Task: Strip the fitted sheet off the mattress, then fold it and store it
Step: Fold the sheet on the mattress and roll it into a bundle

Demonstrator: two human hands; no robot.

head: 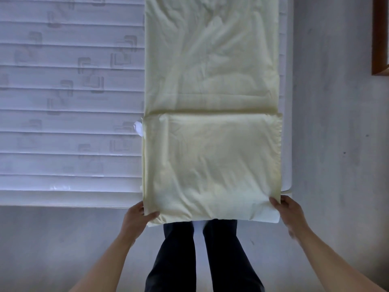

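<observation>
Sheet (212,102), pale yellow, lies in a long narrow strip along the right side of the bare mattress (69,102), running away from the person. Its near end has been folded over onto the strip, making a doubled panel whose far edge forms a crosswise line about halfway up the view. The panel's near edge hangs just past the mattress end, above the person's dark trouser legs (202,256). The left hand (137,216) pinches the panel's near left corner, thumb on top of the cloth and fingers under it. The right hand (287,209) grips the near right corner the same way, thumb over the edge. A small white tag (138,128) sticks out at the sheet's left edge beside the fold line. Grey floor (336,144) lies to the right, and a brown wooden frame (380,39) shows at the upper right.
</observation>
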